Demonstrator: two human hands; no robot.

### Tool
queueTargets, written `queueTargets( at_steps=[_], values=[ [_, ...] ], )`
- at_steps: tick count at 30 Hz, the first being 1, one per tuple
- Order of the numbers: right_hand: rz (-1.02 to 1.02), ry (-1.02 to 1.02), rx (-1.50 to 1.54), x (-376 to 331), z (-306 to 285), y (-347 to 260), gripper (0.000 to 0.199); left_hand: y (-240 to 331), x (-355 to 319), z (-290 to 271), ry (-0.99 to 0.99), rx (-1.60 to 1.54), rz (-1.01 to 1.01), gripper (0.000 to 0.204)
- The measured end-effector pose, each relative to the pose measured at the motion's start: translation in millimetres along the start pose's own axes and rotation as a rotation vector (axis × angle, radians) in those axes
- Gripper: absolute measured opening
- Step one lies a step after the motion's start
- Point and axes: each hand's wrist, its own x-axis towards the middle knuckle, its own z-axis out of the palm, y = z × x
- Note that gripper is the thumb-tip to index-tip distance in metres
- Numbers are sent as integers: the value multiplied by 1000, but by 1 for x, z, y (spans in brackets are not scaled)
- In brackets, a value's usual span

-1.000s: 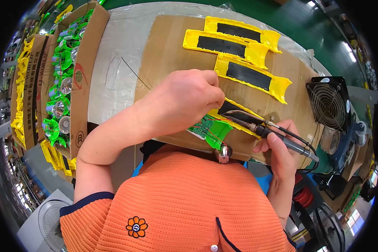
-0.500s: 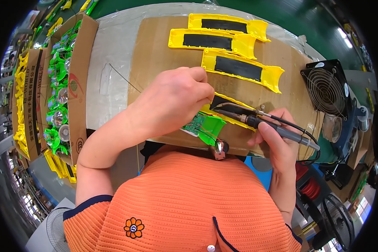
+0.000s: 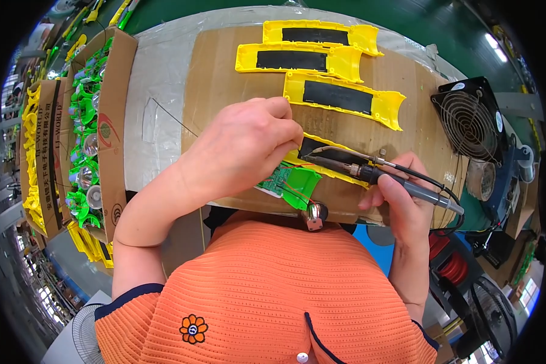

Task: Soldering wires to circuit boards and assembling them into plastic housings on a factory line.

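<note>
Left hand point(image 3: 242, 145) pinches thin wire down at the yellow housing point(image 3: 321, 164) near the board edge, fingers pressed together. Right hand point(image 3: 400, 194) grips the soldering iron point(image 3: 370, 173) — tip on the housing's dark strip. Green circuit board point(image 3: 288, 182) hangs off it by red leads. Three housings point(image 3: 340, 97) lie farther away — whether soldered, cannot tell.

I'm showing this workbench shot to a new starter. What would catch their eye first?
Probably the right hand at centre right, gripping a soldering iron whose tip points at a yellow housing with a black insert, while the left hand pinches over a green circuit board beside it. Next, three more yellow housings lie in a row on the cardboard mat above. A black fan stands at right.
</note>
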Motion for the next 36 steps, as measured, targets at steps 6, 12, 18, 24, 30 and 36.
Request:
queueTargets(
  at_steps=[6,12,18,24,30,36],
  values=[
    [-75,23,63,-7,-9,2,13,0,2,0,-10,0,6,5],
    [-134,107,60,-16,-20,2,16,2,2,-3,-50,4,-14,6],
    [-154,144,4,-23,-22,2,20,3,3,-4,-86,31,7,4],
    [-160,149,28,-24,-20,4,24,5,1,-8,-127,58,-16,3],
    [-142,188,47,-27,-15,7,25,18,-4,-20,40,60,27,17],
    [-137,197,211,-30,-6,12,20,29,-16,-3,61,98,48,18]
  ],
)
